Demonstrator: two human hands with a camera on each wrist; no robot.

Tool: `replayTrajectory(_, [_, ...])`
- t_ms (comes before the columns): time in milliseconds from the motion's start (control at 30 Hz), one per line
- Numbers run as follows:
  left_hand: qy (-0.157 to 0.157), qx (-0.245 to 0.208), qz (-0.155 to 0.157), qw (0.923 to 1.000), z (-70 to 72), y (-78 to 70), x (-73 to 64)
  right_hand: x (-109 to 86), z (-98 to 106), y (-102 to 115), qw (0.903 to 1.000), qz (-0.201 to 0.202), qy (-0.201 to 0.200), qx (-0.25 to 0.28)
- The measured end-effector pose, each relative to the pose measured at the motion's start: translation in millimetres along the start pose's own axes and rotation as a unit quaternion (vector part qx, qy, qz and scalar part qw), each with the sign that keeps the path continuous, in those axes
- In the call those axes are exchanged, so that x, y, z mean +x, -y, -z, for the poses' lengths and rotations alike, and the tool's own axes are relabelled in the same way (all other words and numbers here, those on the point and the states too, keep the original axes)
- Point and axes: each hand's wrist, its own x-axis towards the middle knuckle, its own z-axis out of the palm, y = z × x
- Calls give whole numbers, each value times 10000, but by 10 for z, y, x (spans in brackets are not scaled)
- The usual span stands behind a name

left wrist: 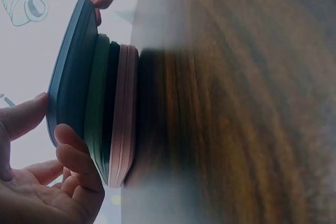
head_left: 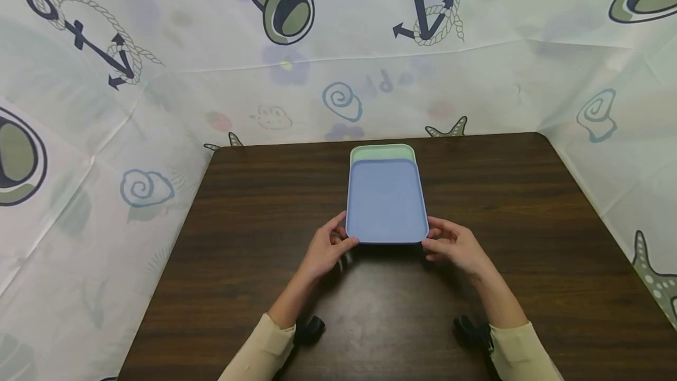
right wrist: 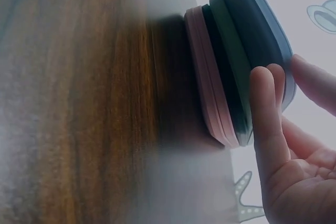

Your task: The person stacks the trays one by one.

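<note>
A blue rectangular tray [head_left: 387, 201] is held at its two near corners. My left hand [head_left: 324, 249] pinches the left corner, thumb at the rim and fingers underneath. On the right corner, my right hand [head_left: 459, 247] does the same. Under the blue tray lies a stack: a green tray [head_left: 383, 150] shows past its far edge, and the wrist views reveal a dark tray [left wrist: 111, 93] and pink trays [left wrist: 124, 108] at the bottom. The blue tray's near end is raised off the stack at a slant in both wrist views.
The stack sits on a dark wood-grain table [head_left: 254, 310] toward its far edge. A white printed cloth [head_left: 174, 104] hangs behind and along the sides. Dark devices [head_left: 309, 331] are strapped at both wrists, below cream sleeves.
</note>
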Motion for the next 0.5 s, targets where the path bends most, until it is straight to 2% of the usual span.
replayTrajectory(133, [35,11,51,10000,24,-186,-12,53,3,10,10000,-43,-46,22])
replayTrajectory(200, [22,17,121,9999,24,-214,0,72,7,14,10000,-58,-51,10])
replayTrajectory(467, [-1,70,60,10000,31,-208,63,132,7,31,9998,-122,-129,22])
replayTrajectory(500, [7,88,72,9999,29,-142,101,139,5,32,9998,-123,-138,34])
